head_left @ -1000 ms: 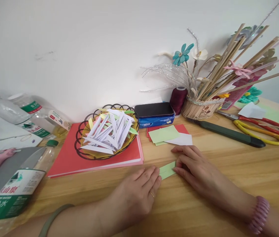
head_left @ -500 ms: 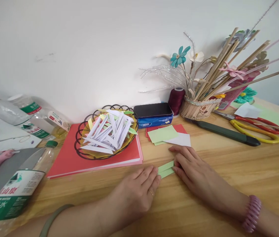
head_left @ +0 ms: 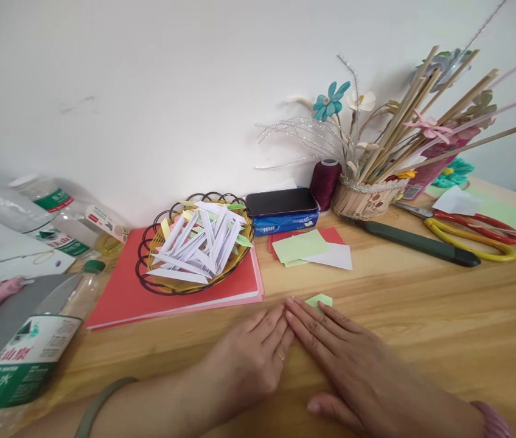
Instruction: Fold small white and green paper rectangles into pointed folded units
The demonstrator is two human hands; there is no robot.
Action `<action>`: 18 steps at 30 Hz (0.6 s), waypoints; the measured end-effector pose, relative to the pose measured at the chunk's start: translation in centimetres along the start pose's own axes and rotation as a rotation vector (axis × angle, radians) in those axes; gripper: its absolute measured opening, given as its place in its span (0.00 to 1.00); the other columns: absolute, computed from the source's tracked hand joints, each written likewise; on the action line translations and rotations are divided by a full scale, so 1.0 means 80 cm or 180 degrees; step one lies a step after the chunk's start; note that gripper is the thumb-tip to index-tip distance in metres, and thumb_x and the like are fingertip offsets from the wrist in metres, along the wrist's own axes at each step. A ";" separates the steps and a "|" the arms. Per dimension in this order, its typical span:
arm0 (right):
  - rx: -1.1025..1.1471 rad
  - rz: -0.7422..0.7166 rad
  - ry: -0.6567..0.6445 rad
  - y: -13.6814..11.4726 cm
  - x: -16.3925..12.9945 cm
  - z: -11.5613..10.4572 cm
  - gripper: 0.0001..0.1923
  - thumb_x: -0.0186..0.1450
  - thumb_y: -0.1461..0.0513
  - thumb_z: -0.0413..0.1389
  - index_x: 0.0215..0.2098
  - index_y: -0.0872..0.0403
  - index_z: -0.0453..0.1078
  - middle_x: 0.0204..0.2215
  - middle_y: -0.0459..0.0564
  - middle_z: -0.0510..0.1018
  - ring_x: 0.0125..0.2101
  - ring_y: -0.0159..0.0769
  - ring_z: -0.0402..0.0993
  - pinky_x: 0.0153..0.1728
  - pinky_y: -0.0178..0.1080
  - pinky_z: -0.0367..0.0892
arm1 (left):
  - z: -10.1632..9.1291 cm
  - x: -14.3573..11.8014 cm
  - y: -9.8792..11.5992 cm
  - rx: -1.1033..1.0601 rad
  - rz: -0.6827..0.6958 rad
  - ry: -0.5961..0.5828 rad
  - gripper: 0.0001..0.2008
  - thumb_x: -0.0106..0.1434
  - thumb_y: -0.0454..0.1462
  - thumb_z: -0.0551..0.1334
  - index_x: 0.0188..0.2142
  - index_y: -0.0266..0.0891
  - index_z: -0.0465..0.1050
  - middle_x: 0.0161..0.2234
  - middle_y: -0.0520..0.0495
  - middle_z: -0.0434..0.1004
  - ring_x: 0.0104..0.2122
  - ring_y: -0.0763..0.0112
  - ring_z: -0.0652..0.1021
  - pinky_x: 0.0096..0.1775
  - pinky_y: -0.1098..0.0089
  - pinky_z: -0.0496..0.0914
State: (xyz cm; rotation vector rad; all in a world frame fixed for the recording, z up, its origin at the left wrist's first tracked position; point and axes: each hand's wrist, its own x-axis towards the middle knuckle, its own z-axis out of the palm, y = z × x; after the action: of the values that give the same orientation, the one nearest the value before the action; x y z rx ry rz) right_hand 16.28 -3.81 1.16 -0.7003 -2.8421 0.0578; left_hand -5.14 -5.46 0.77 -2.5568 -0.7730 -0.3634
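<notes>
A small folded piece of light green paper (head_left: pixel 320 300) lies on the table, mostly hidden beneath my hands; only a pointed end shows past my right fingers. My left hand (head_left: pixel 255 350), with a ring on one finger, holds the paper's left part down, its fingers close together and thumb out of sight. Stretched flat over the paper is my right hand (head_left: pixel 338 347), its thumb out to the side and its fingertips touching the left fingertips.
Behind my hands lie loose green paper rectangles (head_left: pixel 300 246) and a white one (head_left: pixel 333 256). A wire-rimmed basket (head_left: pixel 140 267) of folded strips sits on red paper (head_left: pixel 114 295). Bottles (head_left: pixel 34 340) stand left; a dark green-handled tool (head_left: pixel 422 242) and scissors (head_left: pixel 470 239) lie right.
My right hand has moved left and flattened over the green paper strip, which is now mostly covered and bent to a point at its end. My left hand stays almost in place.
</notes>
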 end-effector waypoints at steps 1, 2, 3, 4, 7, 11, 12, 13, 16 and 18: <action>-0.0003 0.0022 -0.0058 0.002 -0.001 0.000 0.38 0.66 0.48 0.46 0.64 0.64 0.46 0.61 0.63 0.55 0.60 0.46 0.52 0.55 0.49 0.59 | 0.000 -0.001 0.000 -0.0011 -0.0010 -0.0024 0.17 0.66 0.29 0.46 0.45 0.27 0.71 0.46 0.38 0.75 0.48 0.61 0.74 0.49 0.63 0.65; -0.0007 0.0025 -0.0110 0.005 -0.002 0.000 0.37 0.66 0.48 0.45 0.64 0.64 0.44 0.61 0.63 0.54 0.60 0.45 0.52 0.55 0.50 0.58 | 0.001 -0.002 0.000 -0.0020 -0.0006 -0.0053 0.17 0.66 0.29 0.46 0.46 0.27 0.70 0.47 0.38 0.75 0.48 0.61 0.74 0.49 0.63 0.65; -0.0016 0.0005 -0.0158 0.009 -0.003 -0.001 0.37 0.67 0.48 0.45 0.64 0.63 0.44 0.61 0.63 0.54 0.60 0.45 0.52 0.56 0.50 0.57 | 0.001 -0.003 0.000 -0.0027 -0.0004 -0.0085 0.17 0.66 0.29 0.46 0.47 0.27 0.70 0.47 0.38 0.74 0.48 0.61 0.74 0.49 0.63 0.65; -0.0029 -0.0028 -0.0196 0.013 -0.004 -0.003 0.36 0.67 0.49 0.44 0.65 0.63 0.43 0.61 0.62 0.54 0.60 0.45 0.52 0.56 0.51 0.57 | 0.002 -0.004 0.000 -0.0038 -0.0006 -0.0101 0.17 0.66 0.29 0.46 0.47 0.27 0.70 0.48 0.38 0.74 0.48 0.61 0.74 0.49 0.63 0.65; -0.0091 -0.0066 -0.0191 0.027 -0.009 -0.009 0.35 0.67 0.50 0.45 0.65 0.61 0.42 0.61 0.61 0.55 0.59 0.45 0.53 0.55 0.52 0.57 | 0.002 -0.006 -0.001 -0.0095 -0.0019 -0.0119 0.17 0.66 0.29 0.47 0.48 0.28 0.70 0.48 0.39 0.74 0.49 0.60 0.73 0.50 0.62 0.65; -0.0286 0.0101 -0.0099 0.041 -0.019 -0.016 0.37 0.67 0.51 0.46 0.66 0.59 0.36 0.60 0.60 0.56 0.59 0.44 0.55 0.55 0.52 0.57 | -0.001 -0.003 -0.007 -0.0203 -0.0007 -0.0147 0.16 0.67 0.29 0.47 0.47 0.28 0.70 0.47 0.40 0.75 0.48 0.61 0.73 0.50 0.61 0.65; -0.0325 0.0127 -0.0107 0.043 -0.022 -0.017 0.37 0.67 0.51 0.46 0.66 0.59 0.35 0.60 0.60 0.56 0.59 0.44 0.55 0.55 0.53 0.57 | -0.002 -0.003 -0.009 -0.0233 -0.0013 -0.0141 0.16 0.67 0.30 0.47 0.46 0.28 0.71 0.47 0.40 0.75 0.48 0.61 0.73 0.50 0.60 0.65; -0.0338 0.0137 -0.0113 0.044 -0.025 -0.017 0.38 0.67 0.51 0.46 0.66 0.59 0.34 0.60 0.60 0.56 0.59 0.44 0.54 0.55 0.53 0.57 | -0.002 -0.002 -0.011 -0.0265 -0.0024 -0.0128 0.16 0.67 0.30 0.47 0.46 0.29 0.71 0.47 0.40 0.75 0.48 0.61 0.73 0.51 0.59 0.65; -0.0281 0.0152 -0.0087 0.045 -0.030 -0.015 0.38 0.67 0.51 0.46 0.66 0.58 0.36 0.61 0.59 0.55 0.60 0.45 0.52 0.56 0.53 0.56 | 0.001 -0.001 -0.012 -0.0380 -0.0095 0.0010 0.15 0.67 0.30 0.48 0.44 0.31 0.72 0.45 0.41 0.76 0.48 0.62 0.73 0.50 0.60 0.66; -0.0292 0.0138 -0.0043 0.045 -0.031 -0.012 0.37 0.67 0.50 0.46 0.66 0.59 0.39 0.61 0.59 0.55 0.60 0.45 0.51 0.55 0.54 0.57 | 0.005 0.001 -0.010 -0.0464 -0.0196 0.0178 0.14 0.67 0.30 0.48 0.41 0.31 0.72 0.44 0.42 0.77 0.47 0.62 0.73 0.50 0.60 0.66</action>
State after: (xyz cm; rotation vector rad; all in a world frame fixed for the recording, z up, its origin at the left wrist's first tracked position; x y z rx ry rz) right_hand 20.28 -1.78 1.29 -0.7832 -2.8579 -0.0614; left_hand -5.52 -4.64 0.72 -2.6492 -0.8339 -0.5266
